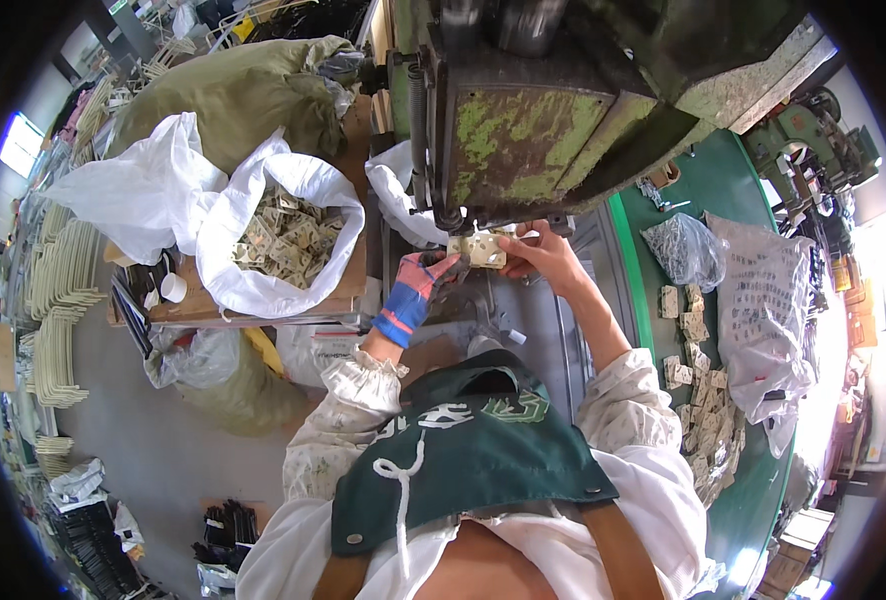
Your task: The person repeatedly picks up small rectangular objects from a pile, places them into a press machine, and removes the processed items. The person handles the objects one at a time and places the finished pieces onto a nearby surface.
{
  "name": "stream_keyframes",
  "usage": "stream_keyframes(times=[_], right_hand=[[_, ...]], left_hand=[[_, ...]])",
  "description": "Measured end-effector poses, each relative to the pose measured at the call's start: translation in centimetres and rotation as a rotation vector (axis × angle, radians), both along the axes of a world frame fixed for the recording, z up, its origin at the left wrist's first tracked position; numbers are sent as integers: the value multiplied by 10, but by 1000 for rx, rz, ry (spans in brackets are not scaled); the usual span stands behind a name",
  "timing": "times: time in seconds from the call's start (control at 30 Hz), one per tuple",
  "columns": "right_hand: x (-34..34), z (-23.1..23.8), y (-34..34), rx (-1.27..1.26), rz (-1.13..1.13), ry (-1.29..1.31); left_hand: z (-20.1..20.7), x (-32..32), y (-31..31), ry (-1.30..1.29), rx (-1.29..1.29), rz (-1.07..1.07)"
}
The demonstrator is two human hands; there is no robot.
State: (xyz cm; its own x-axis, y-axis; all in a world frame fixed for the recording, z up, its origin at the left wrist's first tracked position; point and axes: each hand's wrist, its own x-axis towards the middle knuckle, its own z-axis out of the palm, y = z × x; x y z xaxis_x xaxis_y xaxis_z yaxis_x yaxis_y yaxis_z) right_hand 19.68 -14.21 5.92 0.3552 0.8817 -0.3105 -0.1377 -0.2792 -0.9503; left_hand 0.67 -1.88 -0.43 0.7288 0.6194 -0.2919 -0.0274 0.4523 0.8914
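Note:
Between my two hands is a small cream-coloured metal plate with holes, close under the front of a worn green press. My left hand, in a pink and blue striped glove, is closed on the plate's left end. With bare fingers pinched, my right hand grips its right end. What lies behind and beneath the plate is partly hidden by my hands.
At left, a white sack full of similar plates stands on a wooden table, beside a large olive sack. A green bench at right holds loose plates, a clear bag of small metal parts and a white woven sack.

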Motion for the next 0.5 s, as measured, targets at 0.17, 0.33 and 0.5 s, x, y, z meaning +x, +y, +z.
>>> stream_keyframes(times=[0.17,0.33,0.5], right_hand=[[3,1,4,17,-17,-27],[2,-9,8,48,-16,-26],[34,-71,29,251,-10,-648]], left_hand=[[-26,5,3,-135,53,23],[-9,3,1,-138,37,59],[-12,-14,-13,-570,-522,182]])
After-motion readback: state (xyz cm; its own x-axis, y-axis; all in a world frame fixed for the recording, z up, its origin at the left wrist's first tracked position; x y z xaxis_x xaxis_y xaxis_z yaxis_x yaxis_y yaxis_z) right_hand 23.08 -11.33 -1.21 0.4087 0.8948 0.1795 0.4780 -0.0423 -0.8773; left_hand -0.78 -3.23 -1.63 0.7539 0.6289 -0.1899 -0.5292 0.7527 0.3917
